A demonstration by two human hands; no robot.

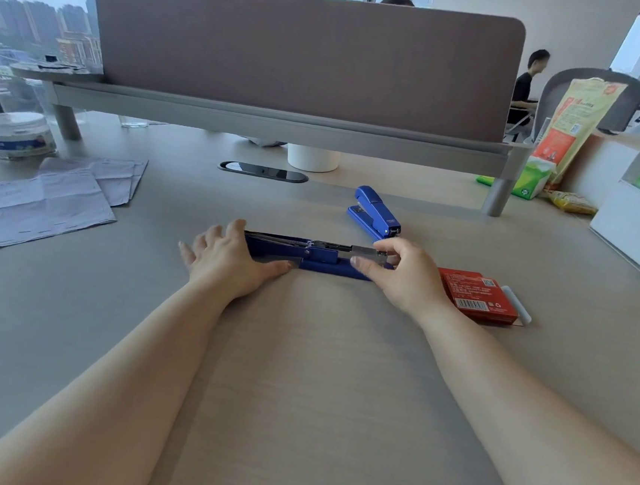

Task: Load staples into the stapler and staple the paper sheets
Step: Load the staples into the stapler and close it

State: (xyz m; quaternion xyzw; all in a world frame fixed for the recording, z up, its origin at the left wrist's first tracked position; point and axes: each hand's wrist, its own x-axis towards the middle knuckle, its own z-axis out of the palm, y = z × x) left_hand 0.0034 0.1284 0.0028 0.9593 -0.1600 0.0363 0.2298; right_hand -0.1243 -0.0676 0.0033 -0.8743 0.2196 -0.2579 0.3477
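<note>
The left hand point(227, 258) lies spread and flat over one end of the opened blue stapler point(315, 256), palm down, thumb stretched along its near edge, pressing it to the desk point(297, 377). The right hand point(401, 275) pinches the other end, thumb on the near side and forefinger on top of the metal staple channel point(366, 252); whether a strip of staples sits between those fingers cannot be told. The stapler lies unfolded and flat between the two hands, its spring and magazine exposed upward. Just beside the right hand, on its outer side, a red staple box point(477, 295) rests on the desk with a pale tray point(516, 303) showing past its far edge. Beyond the right hand lies a second blue stapler point(376, 213), closed, apart from the first. Well off from the left hand, on its outer far side, creased paper sheets point(57, 197) lie overlapped, with a clear plastic jar point(16, 135) behind them.
</note>
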